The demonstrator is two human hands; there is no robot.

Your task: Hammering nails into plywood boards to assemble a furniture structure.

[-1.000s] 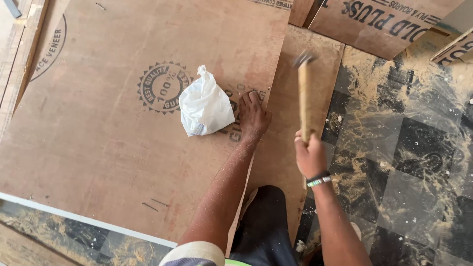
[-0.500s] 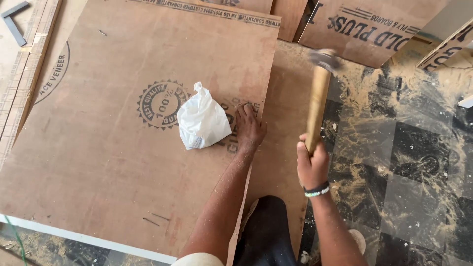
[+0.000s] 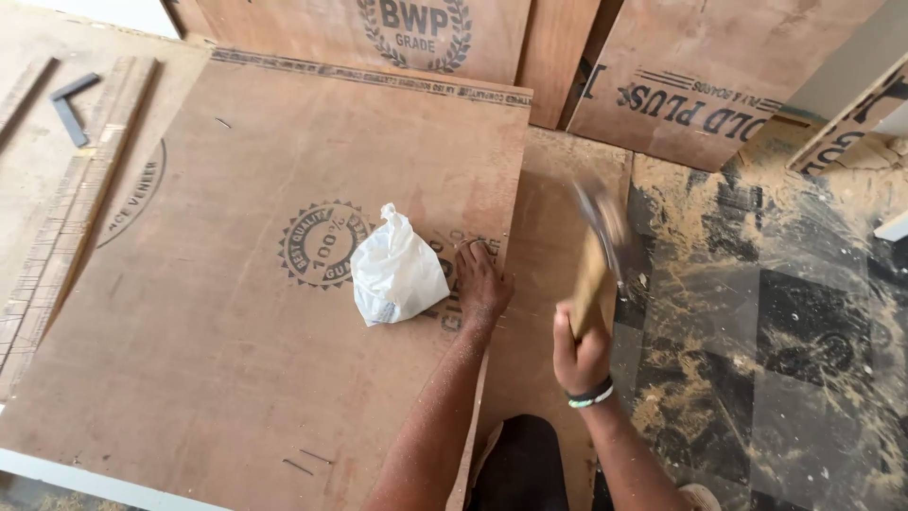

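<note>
I see a white plastic bag on reddish-brown plywood with dark round stamps, a pale wooden hammer handle, and black-and-grey marbled floor.

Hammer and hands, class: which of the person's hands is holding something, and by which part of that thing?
The right hand grips the hammer by the lower end of its wooden handle. The left hand holds nothing visible; it presses on the plywood sheet beside the white plastic bag.
</note>
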